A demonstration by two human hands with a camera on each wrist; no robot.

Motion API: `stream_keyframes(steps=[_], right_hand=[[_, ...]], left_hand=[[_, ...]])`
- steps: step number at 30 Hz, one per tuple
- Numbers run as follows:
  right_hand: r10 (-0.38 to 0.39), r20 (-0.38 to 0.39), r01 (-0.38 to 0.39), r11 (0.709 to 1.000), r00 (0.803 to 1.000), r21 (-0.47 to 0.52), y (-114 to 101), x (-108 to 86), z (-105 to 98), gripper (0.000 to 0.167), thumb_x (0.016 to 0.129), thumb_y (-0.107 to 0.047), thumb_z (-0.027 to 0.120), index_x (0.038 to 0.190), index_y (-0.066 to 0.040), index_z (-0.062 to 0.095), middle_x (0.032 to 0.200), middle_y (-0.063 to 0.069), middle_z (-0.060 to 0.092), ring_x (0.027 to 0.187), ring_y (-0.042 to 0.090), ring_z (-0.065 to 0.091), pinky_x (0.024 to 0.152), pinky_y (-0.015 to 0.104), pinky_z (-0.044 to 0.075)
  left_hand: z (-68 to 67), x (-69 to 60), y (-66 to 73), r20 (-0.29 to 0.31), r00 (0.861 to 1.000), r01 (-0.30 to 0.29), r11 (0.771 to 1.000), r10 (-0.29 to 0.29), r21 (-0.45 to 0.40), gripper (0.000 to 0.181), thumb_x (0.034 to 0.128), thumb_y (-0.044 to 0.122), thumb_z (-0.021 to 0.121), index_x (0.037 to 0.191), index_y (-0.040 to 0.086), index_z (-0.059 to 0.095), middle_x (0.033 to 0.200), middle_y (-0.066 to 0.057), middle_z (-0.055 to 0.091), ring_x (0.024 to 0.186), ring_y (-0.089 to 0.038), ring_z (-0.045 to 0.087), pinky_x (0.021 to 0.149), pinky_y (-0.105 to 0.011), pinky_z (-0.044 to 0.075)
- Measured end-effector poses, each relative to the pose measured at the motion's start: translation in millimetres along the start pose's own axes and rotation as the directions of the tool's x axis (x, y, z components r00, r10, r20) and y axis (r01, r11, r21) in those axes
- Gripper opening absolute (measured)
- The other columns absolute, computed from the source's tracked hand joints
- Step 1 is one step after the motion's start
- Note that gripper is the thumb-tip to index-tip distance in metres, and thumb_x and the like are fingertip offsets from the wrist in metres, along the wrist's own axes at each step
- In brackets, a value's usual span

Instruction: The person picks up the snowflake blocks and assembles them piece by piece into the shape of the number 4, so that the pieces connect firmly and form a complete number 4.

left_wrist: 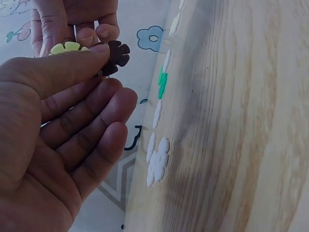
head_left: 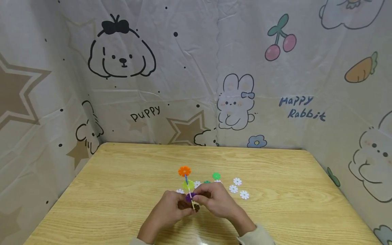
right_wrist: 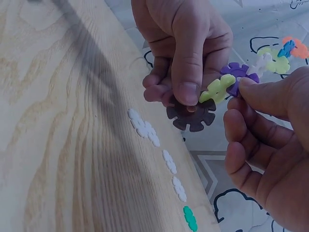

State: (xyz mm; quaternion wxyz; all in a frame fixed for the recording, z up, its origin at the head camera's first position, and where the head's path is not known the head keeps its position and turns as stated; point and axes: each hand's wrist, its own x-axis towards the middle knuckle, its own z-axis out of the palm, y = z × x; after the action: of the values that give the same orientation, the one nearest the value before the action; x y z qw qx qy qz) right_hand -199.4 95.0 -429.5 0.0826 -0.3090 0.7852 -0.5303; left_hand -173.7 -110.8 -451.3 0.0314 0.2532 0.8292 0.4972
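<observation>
A chain of notched plastic snowflake discs hangs between my two hands above the table. In the right wrist view it runs from an orange disc (right_wrist: 294, 47) through blue, yellow-green and white ones to a purple disc (right_wrist: 233, 70), then a yellow disc (right_wrist: 217, 89) and a dark brown disc (right_wrist: 192, 117). My left hand (head_left: 169, 209) pinches the brown disc between thumb and fingers at the near end. With thumb and fingertips, my right hand (head_left: 218, 200) pinches the purple disc. The yellow disc between them touches both neighbours; how deep its slots sit is hard to see.
On the wooden table (head_left: 128, 173) beyond my hands lie loose discs: several white ones, such as a white disc (head_left: 244, 195) to the right, and a green disc (head_left: 216, 176). A printed cloth (head_left: 190, 68) hangs behind the table and along its sides.
</observation>
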Motion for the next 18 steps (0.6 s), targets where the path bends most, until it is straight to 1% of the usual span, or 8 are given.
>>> stream_keyframes(steps=[4, 8, 14, 18], right_hand=[[0.002, 0.002, -0.002, 1.0, 1.0, 0.004, 0.3, 0.8, 1.3, 0.008, 0.094, -0.003, 0.068, 0.095, -0.004, 0.076, 0.091, 0.001, 0.071, 0.077, 0.014, 0.066, 0.067, 0.028, 0.056], [0.006, 0.01, -0.007, 1.0, 1.0, 0.015, -1.1, 1.7, 3.5, 0.008, 0.094, -0.004, 0.068, 0.095, -0.005, 0.076, 0.09, 0.0, 0.071, 0.077, 0.015, 0.066, 0.067, 0.027, 0.055], [-0.026, 0.03, 0.025, 0.998, 0.999, 0.053, -2.8, 3.8, 7.0, 0.009, 0.094, -0.004, 0.068, 0.097, -0.005, 0.076, 0.089, 0.004, 0.073, 0.075, 0.019, 0.067, 0.065, 0.028, 0.055], [-0.032, 0.037, 0.032, 0.999, 0.999, 0.018, -2.9, 5.2, 6.4, 0.008, 0.094, -0.006, 0.068, 0.097, -0.007, 0.076, 0.089, 0.002, 0.073, 0.076, 0.016, 0.066, 0.066, 0.027, 0.055]], left_hand=[[0.3, -0.4, -0.7, -0.006, 1.0, -0.005, 0.999, 0.005, 0.033, 0.007, 0.0861, 0.013, 0.08, 0.091, 0.008, 0.078, 0.081, 0.006, 0.073, 0.07, -0.004, 0.066, 0.064, -0.022, 0.055], [-0.4, -1.9, -1.9, -0.019, 1.0, -0.012, 0.998, 0.013, 0.063, 0.005, 0.0861, 0.012, 0.079, 0.09, 0.008, 0.079, 0.08, 0.007, 0.073, 0.069, -0.002, 0.066, 0.063, -0.021, 0.054], [-2.0, -5.2, -3.8, -0.032, 0.999, -0.005, 0.999, 0.006, 0.05, 0.005, 0.0871, 0.009, 0.078, 0.091, 0.008, 0.079, 0.083, 0.006, 0.074, 0.071, -0.003, 0.067, 0.064, -0.021, 0.055], [-5.2, -8.9, -4.2, -0.054, 0.999, -0.001, 0.999, 0.004, 0.044, 0.005, 0.0877, 0.008, 0.077, 0.093, 0.007, 0.079, 0.084, 0.005, 0.074, 0.071, -0.004, 0.067, 0.065, -0.021, 0.055]])
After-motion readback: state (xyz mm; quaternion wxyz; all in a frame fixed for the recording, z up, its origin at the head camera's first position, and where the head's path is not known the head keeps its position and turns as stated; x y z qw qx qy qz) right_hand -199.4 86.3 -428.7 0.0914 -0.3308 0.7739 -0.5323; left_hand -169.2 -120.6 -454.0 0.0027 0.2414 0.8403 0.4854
